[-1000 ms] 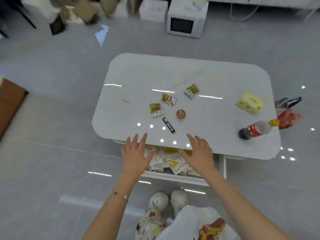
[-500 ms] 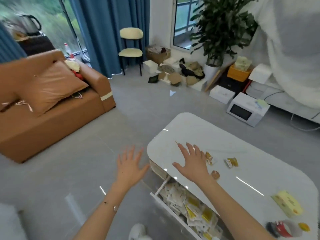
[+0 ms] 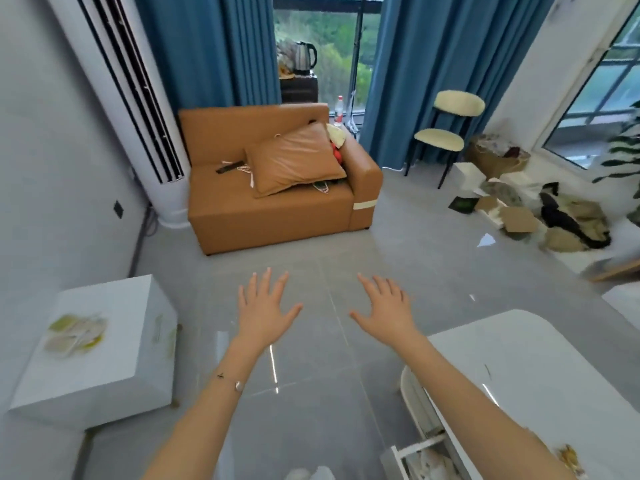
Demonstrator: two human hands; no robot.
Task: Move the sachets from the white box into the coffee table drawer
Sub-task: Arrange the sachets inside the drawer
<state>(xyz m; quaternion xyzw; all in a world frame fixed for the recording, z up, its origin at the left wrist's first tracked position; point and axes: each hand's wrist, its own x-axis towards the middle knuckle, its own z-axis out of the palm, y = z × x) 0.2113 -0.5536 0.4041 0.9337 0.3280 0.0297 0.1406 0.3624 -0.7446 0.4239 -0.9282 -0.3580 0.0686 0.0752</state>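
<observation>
Palms face the grey floor: the left hand (image 3: 265, 311) and the right hand (image 3: 384, 306) hover side by side, fingers straight and spread, grasping nothing. Well to the left of the left hand stands the white box (image 3: 114, 368), with blurred sachets (image 3: 74, 332) lying at its top. Right of the right hand the coffee table (image 3: 540, 358) begins. Its drawer (image 3: 398, 460) stands pulled out beneath the right forearm, more sachets dimly showing inside. Beyond both hands sits a tan sofa (image 3: 277, 209).

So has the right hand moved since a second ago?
Yes. The right hand was over the open drawer; now it is off the coffee table, over the floor beyond its corner, toward the white box.
</observation>
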